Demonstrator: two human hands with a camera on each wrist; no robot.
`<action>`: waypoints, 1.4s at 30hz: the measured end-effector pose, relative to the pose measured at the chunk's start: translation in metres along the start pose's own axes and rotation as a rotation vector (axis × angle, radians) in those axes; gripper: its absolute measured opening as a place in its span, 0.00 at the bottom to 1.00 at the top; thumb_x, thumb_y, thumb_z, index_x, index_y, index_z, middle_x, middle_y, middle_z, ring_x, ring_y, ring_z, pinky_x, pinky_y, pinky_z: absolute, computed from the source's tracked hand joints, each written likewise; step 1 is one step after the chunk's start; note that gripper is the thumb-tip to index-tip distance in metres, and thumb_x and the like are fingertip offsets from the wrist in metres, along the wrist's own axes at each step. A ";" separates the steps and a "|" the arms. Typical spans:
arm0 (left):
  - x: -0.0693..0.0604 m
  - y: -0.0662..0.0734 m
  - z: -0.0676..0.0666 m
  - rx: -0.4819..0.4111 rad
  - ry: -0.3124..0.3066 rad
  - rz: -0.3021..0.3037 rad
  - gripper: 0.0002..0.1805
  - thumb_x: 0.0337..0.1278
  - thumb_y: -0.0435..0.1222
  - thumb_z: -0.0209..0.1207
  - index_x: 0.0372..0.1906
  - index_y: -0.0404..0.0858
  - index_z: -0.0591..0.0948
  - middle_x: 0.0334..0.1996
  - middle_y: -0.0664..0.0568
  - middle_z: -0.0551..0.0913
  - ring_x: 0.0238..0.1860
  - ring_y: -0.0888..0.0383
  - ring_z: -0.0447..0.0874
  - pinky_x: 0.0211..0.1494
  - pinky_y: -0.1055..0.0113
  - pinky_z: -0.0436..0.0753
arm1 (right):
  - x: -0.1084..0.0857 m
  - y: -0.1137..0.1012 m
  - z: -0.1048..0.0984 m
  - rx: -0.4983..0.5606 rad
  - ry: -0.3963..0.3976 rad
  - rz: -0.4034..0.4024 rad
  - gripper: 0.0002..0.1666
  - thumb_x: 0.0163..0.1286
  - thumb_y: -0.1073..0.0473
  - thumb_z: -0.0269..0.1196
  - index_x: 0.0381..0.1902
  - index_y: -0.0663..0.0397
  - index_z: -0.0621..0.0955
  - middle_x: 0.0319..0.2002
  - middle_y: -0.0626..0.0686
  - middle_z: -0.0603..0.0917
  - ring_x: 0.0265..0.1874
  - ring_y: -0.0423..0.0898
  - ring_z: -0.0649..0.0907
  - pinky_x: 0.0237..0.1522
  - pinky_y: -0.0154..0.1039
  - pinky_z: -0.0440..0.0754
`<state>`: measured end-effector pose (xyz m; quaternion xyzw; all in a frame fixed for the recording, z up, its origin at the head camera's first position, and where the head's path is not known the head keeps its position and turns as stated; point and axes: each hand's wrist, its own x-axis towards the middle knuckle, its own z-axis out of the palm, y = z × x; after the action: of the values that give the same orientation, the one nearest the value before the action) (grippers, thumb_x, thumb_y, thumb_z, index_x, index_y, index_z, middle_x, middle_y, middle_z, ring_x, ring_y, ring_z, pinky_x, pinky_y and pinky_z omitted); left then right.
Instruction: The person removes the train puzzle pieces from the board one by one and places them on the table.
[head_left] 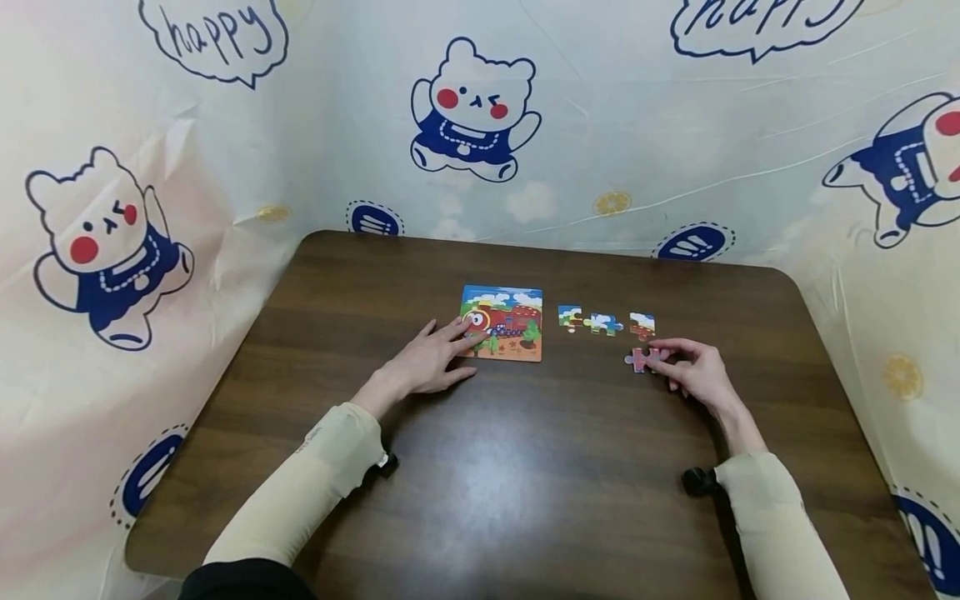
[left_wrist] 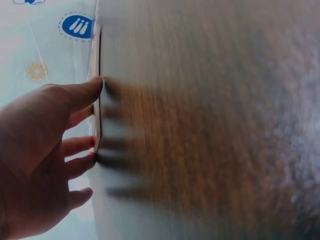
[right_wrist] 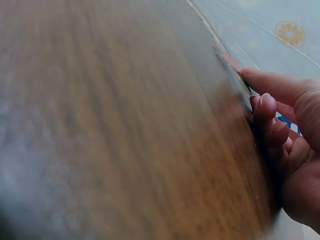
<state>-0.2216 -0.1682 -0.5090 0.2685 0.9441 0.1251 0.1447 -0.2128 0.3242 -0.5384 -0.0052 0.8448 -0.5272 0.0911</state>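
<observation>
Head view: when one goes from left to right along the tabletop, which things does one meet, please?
Left hand, train picture, green-and-blue puzzle piece, blue-and-white puzzle piece, right hand. Two more pieces overlap left to right, so I omit them.

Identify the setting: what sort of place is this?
Probably a makeshift indoor tabletop setup: a brown wood-look table, sheeting printed with cartoon bears behind and beside it, and puzzle pieces near a flat picture board.
</observation>
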 end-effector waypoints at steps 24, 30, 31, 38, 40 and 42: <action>-0.004 0.003 -0.004 0.034 -0.011 0.003 0.40 0.82 0.55 0.60 0.89 0.54 0.62 0.90 0.43 0.56 0.91 0.43 0.53 0.91 0.31 0.50 | 0.018 -0.050 0.020 -0.017 -0.007 -0.081 0.25 0.77 0.60 0.73 0.65 0.69 0.84 0.36 0.42 0.84 0.18 0.40 0.78 0.19 0.37 0.79; 0.004 -0.011 0.008 0.002 0.006 0.037 0.40 0.82 0.61 0.55 0.89 0.59 0.60 0.90 0.43 0.56 0.91 0.41 0.53 0.90 0.29 0.49 | 0.051 -0.095 0.055 -0.060 -0.111 -0.135 0.23 0.76 0.60 0.73 0.64 0.64 0.86 0.44 0.59 0.86 0.16 0.38 0.75 0.17 0.36 0.75; 0.004 -0.014 0.011 -0.017 0.015 0.039 0.40 0.81 0.62 0.56 0.89 0.60 0.60 0.90 0.43 0.56 0.91 0.41 0.53 0.90 0.29 0.49 | 0.057 -0.099 0.062 -0.066 -0.124 -0.145 0.23 0.76 0.61 0.73 0.64 0.64 0.86 0.45 0.61 0.86 0.15 0.38 0.75 0.17 0.35 0.75; 0.000 -0.006 0.003 -0.030 -0.011 -0.019 0.41 0.80 0.58 0.61 0.89 0.59 0.61 0.91 0.45 0.55 0.92 0.43 0.51 0.92 0.32 0.44 | 0.092 -0.114 0.105 -0.137 -0.199 -0.154 0.24 0.76 0.62 0.73 0.66 0.63 0.85 0.51 0.64 0.86 0.17 0.41 0.77 0.20 0.35 0.79; -0.001 -0.001 -0.001 -0.009 -0.017 -0.025 0.41 0.80 0.58 0.61 0.89 0.58 0.62 0.91 0.45 0.55 0.92 0.43 0.51 0.92 0.32 0.45 | 0.097 -0.118 0.115 -0.162 -0.213 -0.140 0.25 0.75 0.61 0.74 0.67 0.62 0.85 0.52 0.63 0.86 0.18 0.42 0.77 0.21 0.35 0.79; -0.001 0.004 -0.004 0.012 -0.026 -0.028 0.40 0.81 0.57 0.60 0.89 0.56 0.62 0.91 0.45 0.54 0.92 0.44 0.51 0.92 0.33 0.47 | 0.101 -0.121 0.124 -0.196 -0.218 -0.140 0.26 0.75 0.60 0.74 0.67 0.61 0.85 0.52 0.63 0.86 0.17 0.43 0.76 0.20 0.35 0.78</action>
<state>-0.2208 -0.1660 -0.5039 0.2579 0.9465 0.1139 0.1569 -0.3029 0.1497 -0.4981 -0.1300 0.8749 -0.4435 0.1446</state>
